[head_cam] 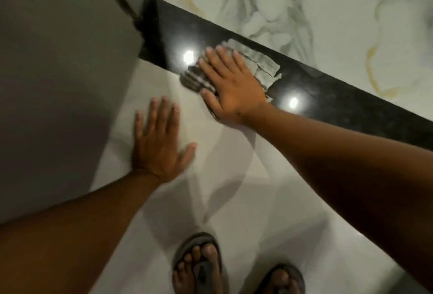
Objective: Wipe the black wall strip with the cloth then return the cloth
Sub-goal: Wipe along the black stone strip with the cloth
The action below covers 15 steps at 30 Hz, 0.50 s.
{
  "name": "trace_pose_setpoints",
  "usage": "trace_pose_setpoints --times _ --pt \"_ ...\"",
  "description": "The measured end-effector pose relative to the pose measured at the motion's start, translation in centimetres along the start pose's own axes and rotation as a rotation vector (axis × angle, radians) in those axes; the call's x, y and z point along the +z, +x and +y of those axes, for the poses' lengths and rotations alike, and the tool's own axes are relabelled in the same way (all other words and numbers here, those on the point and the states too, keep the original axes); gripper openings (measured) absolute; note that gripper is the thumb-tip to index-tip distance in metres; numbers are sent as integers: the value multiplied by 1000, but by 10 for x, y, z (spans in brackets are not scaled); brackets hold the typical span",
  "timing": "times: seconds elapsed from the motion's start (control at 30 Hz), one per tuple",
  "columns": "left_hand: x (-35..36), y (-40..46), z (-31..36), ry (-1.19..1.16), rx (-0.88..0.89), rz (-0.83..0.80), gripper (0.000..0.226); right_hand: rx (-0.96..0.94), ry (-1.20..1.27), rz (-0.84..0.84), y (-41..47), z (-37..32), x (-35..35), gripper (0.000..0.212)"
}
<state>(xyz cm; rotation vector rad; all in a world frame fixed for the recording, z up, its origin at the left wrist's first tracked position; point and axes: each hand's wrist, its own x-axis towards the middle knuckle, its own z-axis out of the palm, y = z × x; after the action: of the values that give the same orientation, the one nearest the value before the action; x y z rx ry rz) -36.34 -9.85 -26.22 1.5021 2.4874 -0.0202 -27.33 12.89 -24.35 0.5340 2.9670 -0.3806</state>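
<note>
pressing flat, the right hand (230, 87) spreads its fingers over a folded grey ribbed cloth (260, 64), pinning it against the glossy black wall strip (328, 97); nothing is pinched, the palm alone holds the cloth in place. part of the cloth shows past the fingertips on the strip, and part hangs off the strip's lower edge under the thumb, over the pale surface below. the left hand (159, 144) lies open and empty, fingers splayed on that plain white panel (210, 200), likely bracing the body. above the strip runs white marble-veined wall tile (339, 12); two bright light reflections sit on the strip either side of the hand. below, two feet in dark sandals (199, 263) stand on the pale floor. with no closed grip, the cloth could slide out or drop if palm pressure eases mid-stroke, and the overhanging fold may drag off the edge, leaving part of the strip unwiped. the frame is blurred.
</note>
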Motion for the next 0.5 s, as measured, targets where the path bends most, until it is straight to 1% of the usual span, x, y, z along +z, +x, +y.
trace_pose_setpoints --times 0.07,0.1,0.27,0.4,0.47,0.5 --pt "1 -1 -3 31 53 4 99 215 34 73 -12 20 -3 67" --pt "1 0 -2 40 88 -1 98 290 47 101 -23 31 -5 67" --pt "-3 4 26 54 268 -5 95 537 105 191 -95 90 -1 66" --pt "3 5 115 84 420 -70 97 788 126 195 -181 147 -5 70" --pt "31 -9 225 60 635 -174 98 1045 95 228 -314 194 -1 70" --pt "29 -10 235 55 634 -178 98 1075 90 250 -332 197 8 69"
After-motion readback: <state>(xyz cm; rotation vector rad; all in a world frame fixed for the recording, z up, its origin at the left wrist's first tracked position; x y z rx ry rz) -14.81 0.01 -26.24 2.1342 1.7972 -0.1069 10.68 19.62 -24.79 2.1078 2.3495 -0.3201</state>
